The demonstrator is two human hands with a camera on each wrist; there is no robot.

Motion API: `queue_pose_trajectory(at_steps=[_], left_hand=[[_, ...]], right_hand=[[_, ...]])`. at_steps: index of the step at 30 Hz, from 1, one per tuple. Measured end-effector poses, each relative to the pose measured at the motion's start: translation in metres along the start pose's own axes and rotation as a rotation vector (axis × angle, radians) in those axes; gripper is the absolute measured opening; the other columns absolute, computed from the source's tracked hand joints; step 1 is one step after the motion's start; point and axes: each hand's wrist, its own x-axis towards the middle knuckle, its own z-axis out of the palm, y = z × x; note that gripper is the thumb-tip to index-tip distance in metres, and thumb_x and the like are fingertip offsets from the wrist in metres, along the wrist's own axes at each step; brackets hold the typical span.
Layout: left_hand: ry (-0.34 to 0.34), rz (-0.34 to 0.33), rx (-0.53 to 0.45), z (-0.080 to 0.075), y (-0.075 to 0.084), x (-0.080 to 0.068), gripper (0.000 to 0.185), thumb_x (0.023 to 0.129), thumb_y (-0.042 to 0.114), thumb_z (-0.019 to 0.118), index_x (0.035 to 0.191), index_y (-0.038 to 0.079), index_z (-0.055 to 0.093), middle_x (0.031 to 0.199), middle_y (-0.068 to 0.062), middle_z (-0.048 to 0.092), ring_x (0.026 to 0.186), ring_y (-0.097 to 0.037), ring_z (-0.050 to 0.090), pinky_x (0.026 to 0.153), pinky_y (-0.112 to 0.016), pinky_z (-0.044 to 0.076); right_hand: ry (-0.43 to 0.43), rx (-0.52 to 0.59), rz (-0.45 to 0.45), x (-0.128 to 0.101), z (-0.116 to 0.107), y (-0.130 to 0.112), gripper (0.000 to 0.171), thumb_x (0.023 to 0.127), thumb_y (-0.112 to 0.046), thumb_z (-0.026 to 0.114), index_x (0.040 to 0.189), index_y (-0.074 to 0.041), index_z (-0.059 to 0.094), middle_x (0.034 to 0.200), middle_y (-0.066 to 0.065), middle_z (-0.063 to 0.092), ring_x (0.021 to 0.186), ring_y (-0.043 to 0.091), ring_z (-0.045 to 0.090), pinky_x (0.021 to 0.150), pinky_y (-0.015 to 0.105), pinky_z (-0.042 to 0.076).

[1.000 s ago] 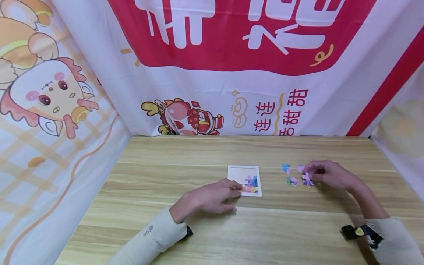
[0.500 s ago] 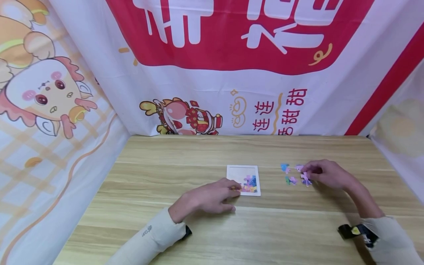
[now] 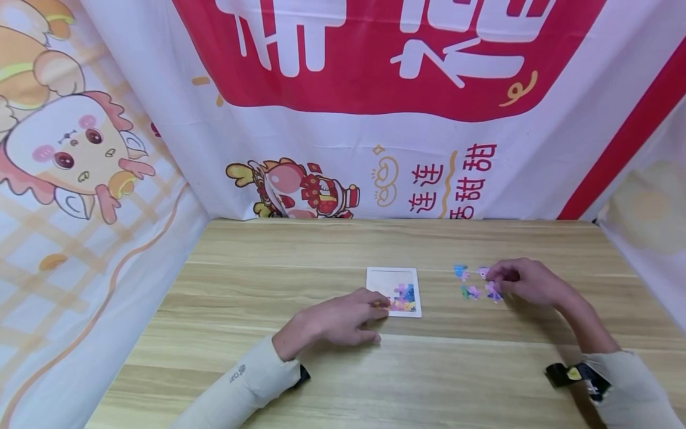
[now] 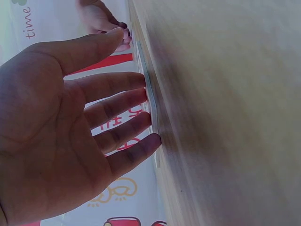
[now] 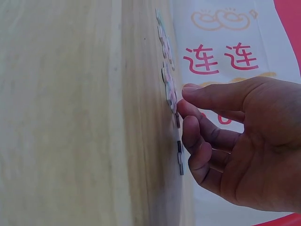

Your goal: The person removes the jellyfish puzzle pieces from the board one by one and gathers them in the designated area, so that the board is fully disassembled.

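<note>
Square, white-rimmed jigsaw tray [image 3: 383, 281] lies flat on the counter. Joined multicoloured section [image 3: 406, 300], pink, blue and yellow, fills part of it toward 4 to 5 o'clock.

Left hand [image 3: 343, 320] at the tray's 8 o'clock: grasp released, fingers extended and slightly spread, tips touching the tray's near-left edge.

Loose, thin jigsaw pieces, well apart from the tray at its 3 o'clock, in a loose cluster: blue-and-pink piece [image 3: 460, 272] at the cluster's 10, pale lilac piece [image 3: 483, 272] at 1, green-and-purple piece [image 3: 471, 292] at 7, violet piece [image 3: 493, 292] at 4.

Right hand [image 3: 530, 283] at the cluster's 3 o'clock: fingers bent, thumb and index tips close together by the pieces; cannot tell whether a piece is pinched.

Counter [image 3: 429, 381]: pale, wood-grained. Beige sleeves [image 3: 252, 381] on both arms. White cloth backdrop with red print [image 3: 332, 134] at 12 o'clock.
</note>
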Motion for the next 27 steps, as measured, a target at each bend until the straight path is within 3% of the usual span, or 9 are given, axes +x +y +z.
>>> queue_pose_trajectory(at_steps=[20, 27], left_hand=[[0.011, -0.029, -0.015, -0.003, 0.004, 0.005, 0.051, 0.106, 0.042, 0.067, 0.15, 0.017, 0.065, 0.164, 0.0, 0.051, 0.151, -0.018, 0.047, 0.125, -0.037, 0.046], [0.056, -0.03, -0.011, -0.003, 0.003, 0.007, 0.044, 0.105, 0.039, 0.069, 0.143, 0.016, 0.07, 0.16, 0.0, 0.054, 0.146, -0.019, 0.051, 0.123, -0.035, 0.048]], right_hand=[[-0.028, 0.068, -0.121, 0.017, 0.013, -0.037, 0.019, 0.105, -0.013, 0.068, 0.121, -0.007, 0.075, 0.101, 0.003, 0.074, 0.09, 0.018, 0.062, 0.071, 0.025, 0.055], [-0.049, 0.1, -0.137, 0.028, 0.022, -0.052, 0.019, 0.106, -0.013, 0.066, 0.122, -0.007, 0.075, 0.099, 0.005, 0.073, 0.085, 0.02, 0.063, 0.072, 0.027, 0.055]])
